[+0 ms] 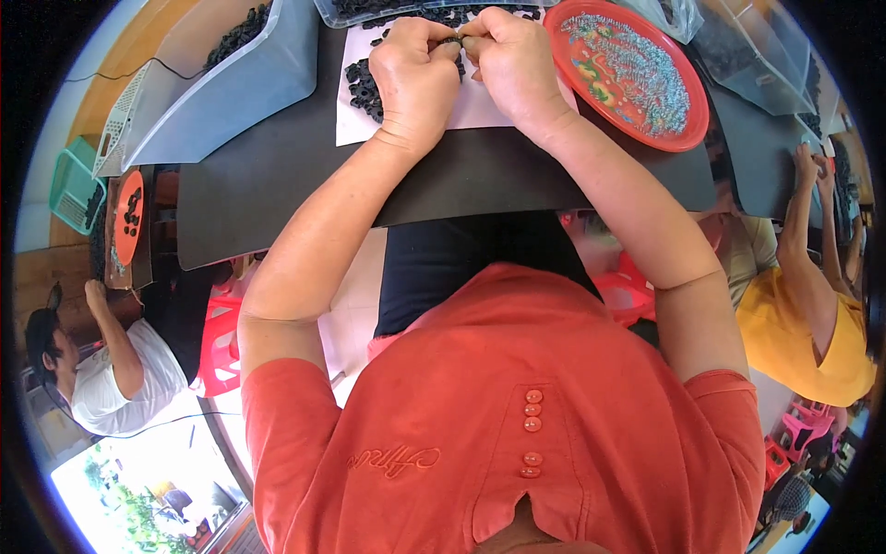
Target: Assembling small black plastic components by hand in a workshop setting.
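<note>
Both of my hands meet above a white sheet (475, 113) at the far edge of the view. My left hand (413, 81) and my right hand (513, 66) are closed, thumbs and fingertips pinching a small black part (451, 41) between them. Its shape is mostly covered by the fingers. Beside and beyond my left hand lies a heap of small black ring-like parts (362, 90). A red plate (681, 142) sits just right of my right hand, with many small silvery-blue pieces (637, 83) spread over its printed pattern.
A dark table (277, 198) carries the work. At left stands a large grey bin (231, 111) holding black parts; a clear bin (752, 69) is at far right. Another shallow tub (369, 11) lies behind my hands. Co-workers sit on both sides, one in white (129, 379), one in yellow (803, 342).
</note>
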Available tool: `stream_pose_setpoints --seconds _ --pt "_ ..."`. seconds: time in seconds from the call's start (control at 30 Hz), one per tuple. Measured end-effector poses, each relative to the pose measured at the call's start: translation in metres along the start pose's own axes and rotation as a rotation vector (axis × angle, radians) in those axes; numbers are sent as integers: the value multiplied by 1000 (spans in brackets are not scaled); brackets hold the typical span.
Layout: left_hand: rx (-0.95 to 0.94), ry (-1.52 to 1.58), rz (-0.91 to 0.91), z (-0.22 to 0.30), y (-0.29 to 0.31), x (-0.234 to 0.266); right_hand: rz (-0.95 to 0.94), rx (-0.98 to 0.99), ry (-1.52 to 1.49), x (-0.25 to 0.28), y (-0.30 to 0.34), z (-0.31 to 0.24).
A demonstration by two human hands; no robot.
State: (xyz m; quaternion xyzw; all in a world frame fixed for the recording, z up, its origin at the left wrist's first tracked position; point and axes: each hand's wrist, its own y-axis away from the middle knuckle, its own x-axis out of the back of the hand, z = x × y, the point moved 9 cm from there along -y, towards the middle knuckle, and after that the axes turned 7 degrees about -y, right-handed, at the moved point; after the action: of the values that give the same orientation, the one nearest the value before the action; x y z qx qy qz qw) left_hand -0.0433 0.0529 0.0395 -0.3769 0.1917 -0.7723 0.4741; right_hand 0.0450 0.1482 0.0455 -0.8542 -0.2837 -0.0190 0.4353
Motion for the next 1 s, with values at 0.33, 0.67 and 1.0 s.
stream_pose_setpoints --seconds 0.33,0.67,1.0 --pt "467 479 -119 -20 1 -7 -5 -539 -603 -5 6 22" --pt "468 578 -242 -18 -4 -10 -158 -687 -735 -9 5 40" --pt "482 479 -284 -19 -2 -14 -138 -432 -343 -1 -5 17"
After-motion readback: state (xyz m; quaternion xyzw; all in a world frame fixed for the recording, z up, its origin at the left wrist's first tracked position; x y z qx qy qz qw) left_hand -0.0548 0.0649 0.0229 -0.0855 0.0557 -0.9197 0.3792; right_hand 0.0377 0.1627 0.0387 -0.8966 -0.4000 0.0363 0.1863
